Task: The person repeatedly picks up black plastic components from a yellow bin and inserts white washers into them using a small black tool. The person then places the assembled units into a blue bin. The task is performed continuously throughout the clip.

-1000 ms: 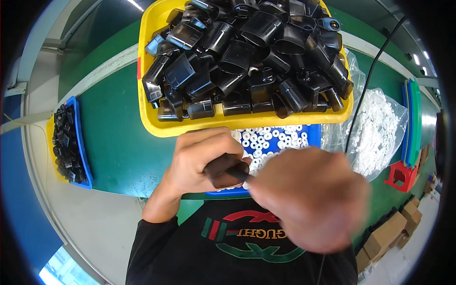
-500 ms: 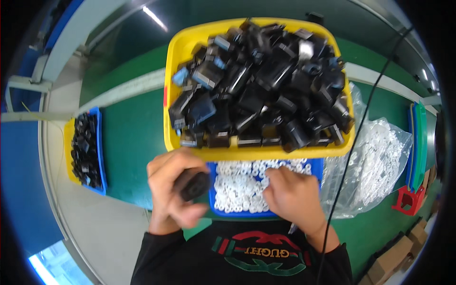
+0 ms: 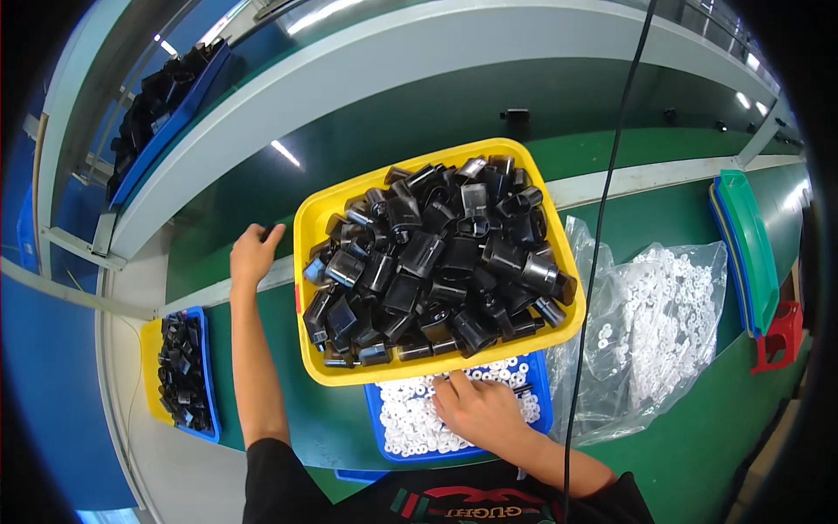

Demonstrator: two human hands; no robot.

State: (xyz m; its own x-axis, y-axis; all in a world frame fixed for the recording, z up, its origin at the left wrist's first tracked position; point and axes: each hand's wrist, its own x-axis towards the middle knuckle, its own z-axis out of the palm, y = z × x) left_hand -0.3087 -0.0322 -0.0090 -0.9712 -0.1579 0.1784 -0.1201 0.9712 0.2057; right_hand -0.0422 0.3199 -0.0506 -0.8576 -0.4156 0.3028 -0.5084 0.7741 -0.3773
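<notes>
My left hand (image 3: 253, 255) reaches far forward on the left, over the edge of the dark belt. A small dark piece (image 3: 266, 233) shows between its thumb and finger, apparently a black plastic part, mostly hidden by the hand. My right hand (image 3: 478, 410) is down in a blue tray (image 3: 377, 428) of white ring-shaped washers (image 3: 415, 426). Its fingers are bent together at the washers, and whatever they pinch is hidden. A short black rod (image 3: 523, 388) shows just beyond this hand. Over the tray's far part sits a yellow bin (image 3: 340, 376) heaped with black plastic housings (image 3: 421, 253).
A clear plastic bag of white washers (image 3: 668, 323) lies right of the bin. Stacked green, blue and yellow trays (image 3: 749, 249) stand far right, beside a red stool (image 3: 779, 336). Another bin of black parts (image 3: 183, 371) stands left. A black cable (image 3: 602, 218) hangs across the view.
My left hand has moved from beside the tray, where it held a black part, forward and left to the belt. My right hand stays in the washers. The view has shifted.
</notes>
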